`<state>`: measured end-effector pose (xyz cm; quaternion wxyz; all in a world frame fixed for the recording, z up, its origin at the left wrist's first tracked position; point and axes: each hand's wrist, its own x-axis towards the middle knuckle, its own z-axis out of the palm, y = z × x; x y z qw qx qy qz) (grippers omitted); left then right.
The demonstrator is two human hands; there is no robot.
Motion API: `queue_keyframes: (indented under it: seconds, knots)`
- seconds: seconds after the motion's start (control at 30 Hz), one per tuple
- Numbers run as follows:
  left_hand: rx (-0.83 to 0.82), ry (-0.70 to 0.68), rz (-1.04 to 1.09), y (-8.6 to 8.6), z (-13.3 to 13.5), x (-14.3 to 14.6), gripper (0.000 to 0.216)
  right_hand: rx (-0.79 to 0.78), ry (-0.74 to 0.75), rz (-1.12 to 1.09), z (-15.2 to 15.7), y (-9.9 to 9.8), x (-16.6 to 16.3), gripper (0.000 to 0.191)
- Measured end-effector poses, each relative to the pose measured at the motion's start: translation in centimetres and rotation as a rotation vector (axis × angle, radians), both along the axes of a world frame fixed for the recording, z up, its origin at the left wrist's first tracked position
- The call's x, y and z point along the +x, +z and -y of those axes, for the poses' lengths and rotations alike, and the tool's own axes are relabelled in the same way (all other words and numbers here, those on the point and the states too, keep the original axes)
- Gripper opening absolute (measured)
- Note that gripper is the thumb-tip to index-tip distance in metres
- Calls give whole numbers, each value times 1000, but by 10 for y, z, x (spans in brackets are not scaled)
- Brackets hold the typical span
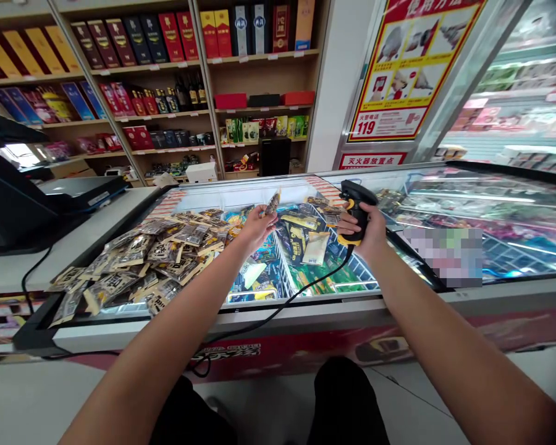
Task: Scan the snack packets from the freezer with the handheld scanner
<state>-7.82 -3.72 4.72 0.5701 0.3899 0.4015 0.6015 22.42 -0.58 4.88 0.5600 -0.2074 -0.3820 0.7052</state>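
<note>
My left hand (256, 230) holds up a small snack packet (272, 203) by its lower end, above the glass lid of a chest freezer (306, 300). My right hand (368, 233) grips a black and yellow barcode scanner (358, 204), its head turned left toward the packet. The scanner's black cable (278, 309) runs down over the freezer's front edge. A heap of similar packets (139, 262) lies on the glass to the left of my left hand. A few more packets (322, 207) lie on the glass between my hands.
A black till screen (9, 204) stands on the white counter (74, 241) at left. Shelves of boxed goods (167, 74) fill the back wall. A red and yellow poster (408, 68) hangs behind the freezer, and a glass-fronted chiller (514, 93) stands at right.
</note>
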Motion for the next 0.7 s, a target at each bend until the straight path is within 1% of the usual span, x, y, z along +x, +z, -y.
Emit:
queue_keyframes:
  seconds: [0.1, 0.17, 0.23, 0.27, 0.33, 0.4, 0.43, 0.53, 0.57, 0.6, 0.63, 0.7]
  knots:
    - [62, -75, 22, -1, 13, -21, 38, 31, 60, 78, 1, -1, -2, 43]
    - [84, -126, 89, -4, 18, -26, 30, 48, 63, 111, 2, -1, -4, 46]
    - [88, -130, 155, -8, 19, -25, 22, 65, 45, 136, 4, -1, -8, 47]
    - [83, -101, 171, -10, 18, -24, 19, 76, 30, 145, 5, 0, -10, 46]
    - [84, 2, 146, -14, 15, -21, 19, 105, -4, 156, 5, 1, -17, 46]
    - [132, 133, 65, -16, 10, -23, 27, 132, -40, 167, 3, 4, -28, 47]
    - [171, 200, 25, -17, 8, -25, 36, 143, -60, 181, 1, 6, -36, 47]
    - [260, 376, -30, -18, 3, -35, 75, 169, -126, 245, -8, 14, -69, 50]
    - [263, 426, -26, -18, 1, -40, 81, 180, -146, 259, -9, 17, -82, 53]
    - [257, 466, -20, -18, -1, -44, 80, 194, -164, 266, -10, 19, -96, 57]
    - [246, 489, -15, -17, -2, -48, 70, 207, -176, 269, -9, 20, -109, 59]
    - [227, 494, -5, -15, -5, -55, 44, 229, -171, 270, 0, 20, -130, 60]
